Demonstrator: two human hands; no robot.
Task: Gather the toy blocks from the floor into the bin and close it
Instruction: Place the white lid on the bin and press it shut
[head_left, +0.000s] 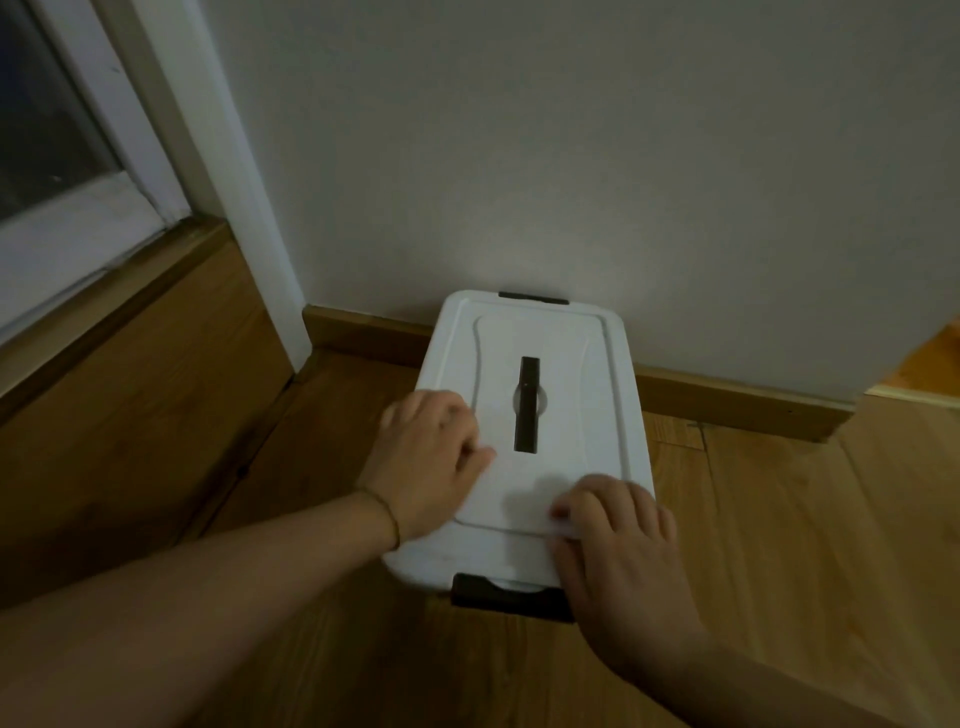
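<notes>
Bare forearms come in from the near side, the left forearm (182, 613) from the lower left and the right forearm (727, 675) from the lower right, and both meet on top of the white bin (631, 415). The bin stands on the wooden floor (779, 519) with its far end just beside the baseboard (727, 400) of a pale wall (571, 156). Its lid (566, 452) is down flat over it. The right hand (618, 535) rests at the near right corner of the lid, fingers spread and arched, their tips pressing on the lid surface and holding nothing. The left hand (431, 457) lies along the lid's left edge about halfway up, a thin cord bracelet (387, 514) at its wrist. Its fingers bend down at the knuckles and its thumb points toward the middle of the lid; I cannot tell whether those fingers hook over the edge or only rest there, as the hand is somewhat blurred. Between the two hands, and a little farther from me, a dark strip handle (527, 402) runs lengthwise down the lid's centre. One dark latch (498, 595) sits at the near end, just left of the right hand, and another dark latch (532, 297) shows at the far end against the wall. Off to the left, white trim (249, 208) frames a glazed panel (62, 156).
</notes>
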